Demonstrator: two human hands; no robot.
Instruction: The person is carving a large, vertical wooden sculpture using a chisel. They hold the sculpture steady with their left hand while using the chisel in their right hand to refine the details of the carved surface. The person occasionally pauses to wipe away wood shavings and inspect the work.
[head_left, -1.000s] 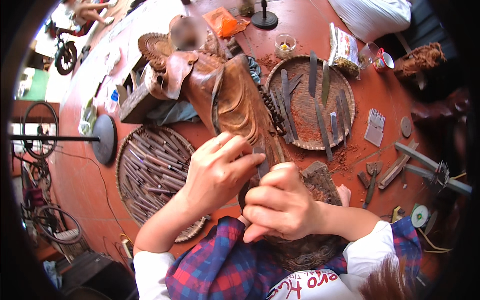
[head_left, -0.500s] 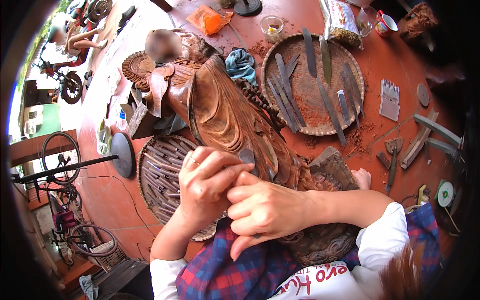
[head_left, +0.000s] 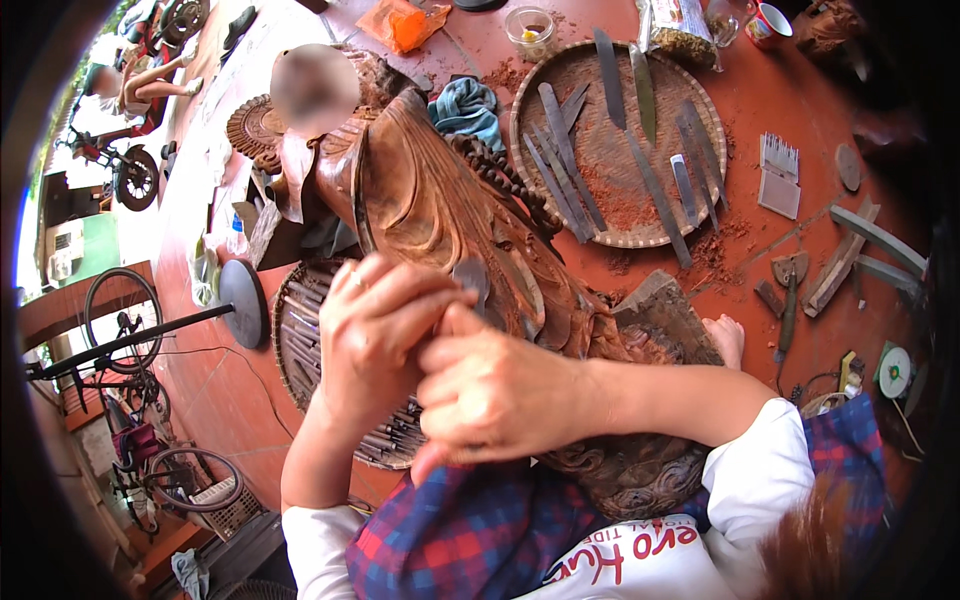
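A brown carved wooden statue point(head_left: 430, 210) in flowing robes lies slantwise before me, its base end close to my lap. Over its lower part both my hands are closed, one against the other. My left hand point(head_left: 375, 325) has its fingers bent around a flat grey tool point(head_left: 470, 278), whose rounded end shows just past the fingertips. My right hand point(head_left: 495, 390) is closed beside it, thumb pointing down, gripping what looks like the same tool. The fingers hide most of the tool, so its exact kind cannot be told.
A round woven tray point(head_left: 620, 235) of flat metal blades lies beyond the statue; another basket point(head_left: 285, 350) holds many tool handles at left. Wood pieces point(head_left: 840, 270), a trowel-like tool point(head_left: 788, 310) and a small bare foot point(head_left: 725, 340) are at right. Bicycles point(head_left: 125, 320) stand far left.
Both hands have moved a little left and up together, still closed on the tool. The view has shifted slightly, so the statue and tray appear higher and further left.
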